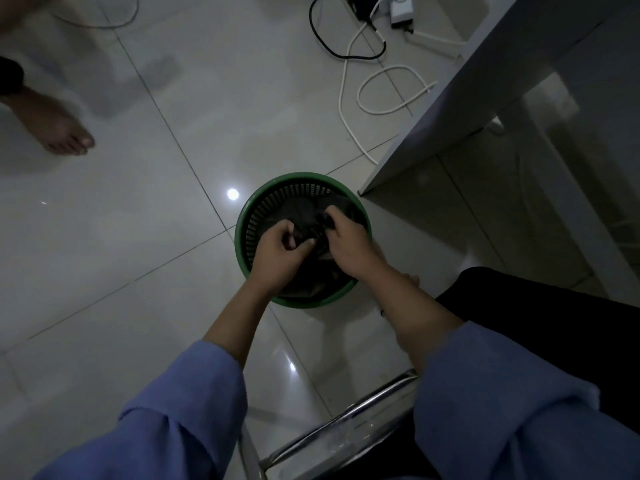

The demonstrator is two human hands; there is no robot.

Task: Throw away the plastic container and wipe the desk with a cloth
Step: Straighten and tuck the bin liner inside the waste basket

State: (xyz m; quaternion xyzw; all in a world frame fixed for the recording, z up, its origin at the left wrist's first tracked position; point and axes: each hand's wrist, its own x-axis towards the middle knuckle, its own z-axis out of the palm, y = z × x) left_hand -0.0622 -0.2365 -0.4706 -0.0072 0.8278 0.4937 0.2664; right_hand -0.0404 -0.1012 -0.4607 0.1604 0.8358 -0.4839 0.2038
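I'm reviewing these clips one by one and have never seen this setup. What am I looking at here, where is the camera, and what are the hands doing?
There is no machine: a person wears a camera on the head, looking down at their own arms in blue sleeves. Both hands reach into a green basket bin standing on the tiled floor. The left hand and right hand each pinch the black bag lining it. A desk corner shows at upper right, with cables on the floor behind. Another person's bare foot stands at upper left. No plastic container is clearly visible.

Green latticed bin (258, 216) holds a black bag (304, 211); blue sleeves (180, 420); pale grey tiled floor (138, 220); white and black cables (349, 98).
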